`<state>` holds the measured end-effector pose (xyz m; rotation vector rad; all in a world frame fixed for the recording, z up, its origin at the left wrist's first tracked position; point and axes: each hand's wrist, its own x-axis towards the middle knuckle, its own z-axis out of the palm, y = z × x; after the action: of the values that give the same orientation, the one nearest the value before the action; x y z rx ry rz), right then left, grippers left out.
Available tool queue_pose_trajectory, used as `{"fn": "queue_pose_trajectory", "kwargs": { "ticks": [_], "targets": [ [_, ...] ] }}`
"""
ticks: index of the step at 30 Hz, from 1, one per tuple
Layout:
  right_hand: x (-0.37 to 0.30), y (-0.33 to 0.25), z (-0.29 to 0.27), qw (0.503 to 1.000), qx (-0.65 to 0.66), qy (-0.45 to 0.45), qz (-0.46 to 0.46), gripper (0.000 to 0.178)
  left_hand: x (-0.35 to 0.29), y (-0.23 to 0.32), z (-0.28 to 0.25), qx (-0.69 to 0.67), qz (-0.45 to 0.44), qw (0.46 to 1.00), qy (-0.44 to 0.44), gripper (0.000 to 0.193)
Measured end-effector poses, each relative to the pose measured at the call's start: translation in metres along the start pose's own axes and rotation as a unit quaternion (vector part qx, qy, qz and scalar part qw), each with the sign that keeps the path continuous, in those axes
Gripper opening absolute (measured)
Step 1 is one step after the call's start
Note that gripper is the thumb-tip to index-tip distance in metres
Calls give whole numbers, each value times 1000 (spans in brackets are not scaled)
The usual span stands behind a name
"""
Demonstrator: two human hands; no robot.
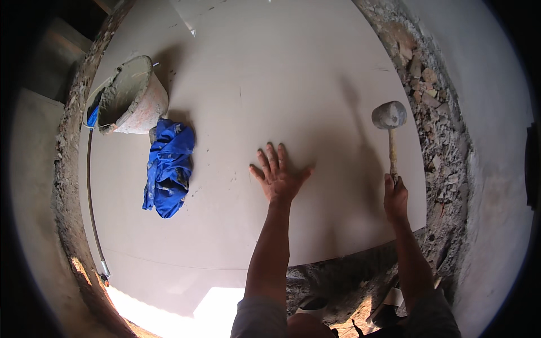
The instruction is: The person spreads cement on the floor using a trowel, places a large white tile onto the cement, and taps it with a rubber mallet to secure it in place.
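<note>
My left hand (279, 176) lies flat with fingers spread on a large, pale, smooth tile floor (225, 141); nothing is in it. In my right hand (395, 197) is the wooden handle of a rubber mallet (390, 115). Its grey head, smudged with a whitish patch, is raised above the tiles near their right edge, and a shadow falls beside it. The mallet's head looks apart from the surface.
A mortar-smeared bucket (138, 104) stands at the far left, a crumpled blue cloth (169, 169) in front of it. A thin rod (92, 197) lies along the left edge. Broken rubble (439, 146) fills the gap before the right wall (490, 141). Bright sunlight hits the near left.
</note>
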<state>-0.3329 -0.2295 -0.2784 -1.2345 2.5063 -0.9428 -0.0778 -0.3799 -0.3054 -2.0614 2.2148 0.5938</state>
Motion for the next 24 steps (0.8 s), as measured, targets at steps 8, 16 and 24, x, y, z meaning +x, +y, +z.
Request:
{"fn": "queue_pose_trajectory", "kwargs": {
  "ticks": [8, 16, 24],
  "targets": [
    [25, -27, 34, 994, -40, -98, 12, 38, 7, 4, 6, 14, -4, 1000, 5, 112],
    [52, -64, 55, 993, 3, -114, 25, 41, 8, 5, 10, 28, -5, 999, 27, 109],
    [53, -78, 61, 991, 35, -132, 13, 43, 15, -7, 29, 8, -80, 992, 95, 103]
  ]
}}
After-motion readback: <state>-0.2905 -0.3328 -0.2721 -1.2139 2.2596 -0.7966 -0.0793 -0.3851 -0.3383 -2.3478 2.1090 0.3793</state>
